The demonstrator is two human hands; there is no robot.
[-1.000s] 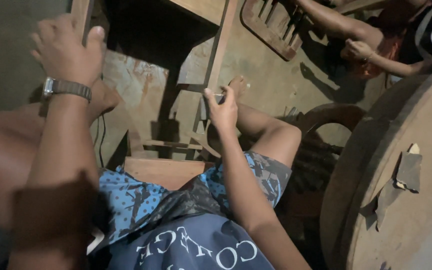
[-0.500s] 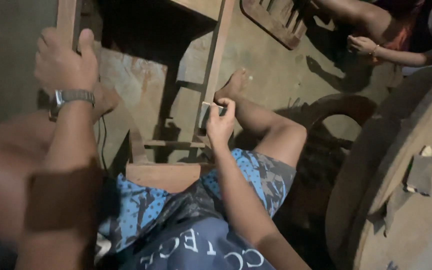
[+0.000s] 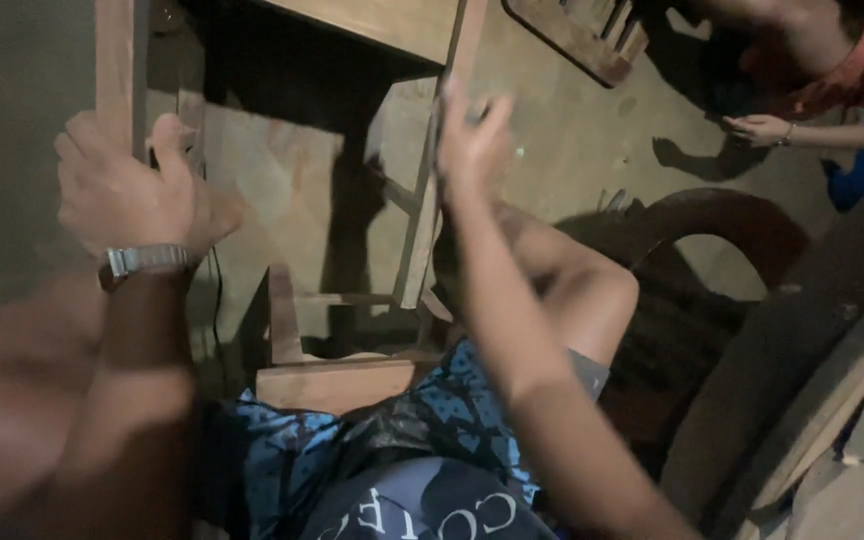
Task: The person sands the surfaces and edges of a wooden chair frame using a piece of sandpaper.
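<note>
Wooden chair frame (image 3: 422,215), bare and unfinished, is lying tipped over on the concrete floor (image 3: 552,150), with its seat block (image 3: 337,382) resting right against the person's lap and its legs running up toward the top edge of the view. Left hand (image 3: 127,195) is wrapped tight around the left leg (image 3: 117,70) of the frame, fingers curled round the wood and thumb sticking up along it, with a metal wristwatch (image 3: 144,262) on that wrist. Right hand (image 3: 470,145) is up on the right leg (image 3: 437,160), pressed against the wood near the top of it; it's blurry, and something small and dark seems to be under the fingers, but I honestly can't tell what it is or how the fingers are set. Thin crossbars join the two legs lower down, just above the seat block. Person is sitting on the floor in blue patterned shorts (image 3: 432,410), one bent knee (image 3: 592,290) poking up just right of the frame. Off at the lower right corner there's a big round wooden tabletop (image 3: 832,400) on edge, with a dark curved wooden piece (image 3: 712,215) lying on the floor between it and the knee. At the top right another person's hand (image 3: 760,128) hovers over the floor, well apart from the frame, and a slatted wooden piece (image 3: 592,35) lies near the top edge.
</note>
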